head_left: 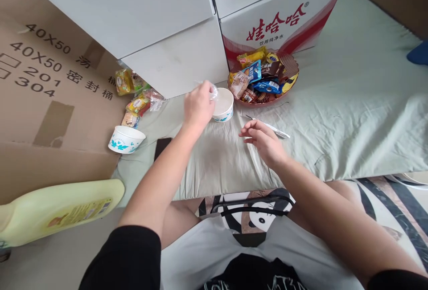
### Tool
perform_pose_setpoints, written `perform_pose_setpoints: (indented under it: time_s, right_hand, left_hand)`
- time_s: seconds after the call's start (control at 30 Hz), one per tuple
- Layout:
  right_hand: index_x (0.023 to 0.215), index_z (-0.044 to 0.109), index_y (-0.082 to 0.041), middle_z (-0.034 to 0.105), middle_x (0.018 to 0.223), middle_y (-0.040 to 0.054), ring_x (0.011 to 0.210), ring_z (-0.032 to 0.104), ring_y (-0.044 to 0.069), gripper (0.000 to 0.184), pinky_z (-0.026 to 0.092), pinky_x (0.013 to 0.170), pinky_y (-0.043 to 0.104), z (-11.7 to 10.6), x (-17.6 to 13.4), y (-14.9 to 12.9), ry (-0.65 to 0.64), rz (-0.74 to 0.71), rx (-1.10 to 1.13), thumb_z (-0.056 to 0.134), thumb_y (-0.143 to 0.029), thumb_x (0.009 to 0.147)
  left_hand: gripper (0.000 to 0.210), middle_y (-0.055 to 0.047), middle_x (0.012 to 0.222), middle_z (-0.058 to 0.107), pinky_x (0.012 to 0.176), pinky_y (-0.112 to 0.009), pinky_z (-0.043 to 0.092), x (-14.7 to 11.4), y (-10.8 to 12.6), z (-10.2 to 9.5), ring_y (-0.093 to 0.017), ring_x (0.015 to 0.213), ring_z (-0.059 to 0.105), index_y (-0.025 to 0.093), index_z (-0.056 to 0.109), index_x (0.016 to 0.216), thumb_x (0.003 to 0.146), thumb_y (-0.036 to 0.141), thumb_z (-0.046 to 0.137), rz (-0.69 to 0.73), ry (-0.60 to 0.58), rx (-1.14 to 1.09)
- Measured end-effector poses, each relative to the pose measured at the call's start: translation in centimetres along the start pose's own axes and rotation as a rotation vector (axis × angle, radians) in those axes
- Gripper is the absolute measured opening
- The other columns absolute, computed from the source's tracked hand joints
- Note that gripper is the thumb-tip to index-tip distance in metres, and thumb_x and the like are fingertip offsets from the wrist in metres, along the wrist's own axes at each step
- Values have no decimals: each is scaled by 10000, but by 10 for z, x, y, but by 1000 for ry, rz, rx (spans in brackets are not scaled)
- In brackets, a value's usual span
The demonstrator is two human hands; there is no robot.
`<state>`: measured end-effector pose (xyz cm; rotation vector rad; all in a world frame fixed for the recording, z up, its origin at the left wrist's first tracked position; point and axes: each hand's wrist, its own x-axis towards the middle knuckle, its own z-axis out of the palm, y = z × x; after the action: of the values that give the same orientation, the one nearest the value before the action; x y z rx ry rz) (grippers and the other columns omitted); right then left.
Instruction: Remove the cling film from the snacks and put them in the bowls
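Note:
My left hand (199, 105) is closed on a crumpled clear plastic wrapper (213, 94), at the left rim of a white paper bowl (223, 114) with blue leaf prints. My right hand (262, 140) hovers to the right of that bowl, fingers loosely curled and apart, with nothing seen in them. Just behind it lies a slim white tool with a dark pointed tip (279, 132); its kind I cannot make out. A pinkish clear dish (284, 98) full of packaged snacks (264, 76) stands behind, right of the bowl.
Another paper bowl (125, 140) sits at the left, near snack packets (138, 103) and a dark phone-like slab (162, 147). White cartons (177, 58) wall off the back, a brown carton (53, 80) the left. A yellow bottle (73, 205) lies at front left. Wrinkled pale green cloth (351, 134) covers the table.

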<state>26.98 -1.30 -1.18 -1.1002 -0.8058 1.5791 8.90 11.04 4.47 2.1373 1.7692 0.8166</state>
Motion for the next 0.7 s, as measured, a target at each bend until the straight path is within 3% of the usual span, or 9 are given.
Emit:
perform_pose_setpoints:
  time_s: [0.13,0.23,0.3,0.33,0.4,0.43,0.5,0.6,0.7]
  right_hand:
    - [864,571,-238,635,873,5,898,644,191,297,449,787,314,-2,2,-5,-13,17,-3,658,-472,704]
    - [842,575,-234,627,856,5,886,631,186,272,444,783,313,-6,2,-9,-38,17,-38,663,-463,725]
    - [837,578,-231,621,835,3,860,623,179,261,446,774,311,-9,2,-10,-41,14,-58,664,-456,735]
    - [836,579,-230,620,821,3,840,617,175,259,447,767,311,-9,3,-10,-40,13,-72,660,-457,740]
    - [828,578,-230,616,785,3,793,601,171,262,451,748,316,-9,5,-7,-36,12,-105,648,-468,745]
    - [822,576,-232,611,765,2,768,592,170,263,453,735,318,-9,6,-5,-32,9,-124,644,-473,744]
    - [820,577,-239,601,743,-1,730,582,170,255,467,719,326,-6,5,1,-23,-12,-171,651,-472,746]
    - [853,593,-256,610,761,2,715,592,181,227,499,719,343,0,-4,13,-25,-76,-307,693,-442,771]
    - [897,604,-265,631,789,18,721,613,200,196,503,695,356,13,-16,30,-23,-135,-492,698,-419,820]
  left_hand:
    - [260,-9,558,564,657,-284,494,45,21,32,-222,653,621,201,584,513,483,-43,666,-183,-601,112]
    - [202,-9,523,600,533,-261,433,61,33,30,-186,528,570,180,637,486,479,-22,648,-236,-806,114]
    - [174,-12,590,654,544,-237,425,54,35,11,-164,559,582,170,698,567,540,9,638,-199,-764,69]
    - [169,-9,624,668,563,-224,423,44,33,-1,-149,584,582,170,716,616,579,27,634,-144,-649,9]
    - [188,-6,727,700,635,-216,453,10,23,-25,-137,660,620,186,747,813,737,115,591,-24,-267,-236]
    - [183,-6,734,693,639,-220,457,-12,15,-35,-136,666,621,191,742,877,797,170,579,-17,-171,-340]
    - [134,4,684,648,611,-224,438,-61,-6,-45,-127,621,579,198,714,884,839,262,606,-65,-82,-488]
    - [200,24,577,514,533,-233,337,-120,-38,-39,-107,543,454,198,624,695,830,346,633,-189,-15,-615]
    - [404,52,537,304,516,-248,249,-144,-61,-30,-87,527,290,207,359,547,781,333,663,-256,30,-696]
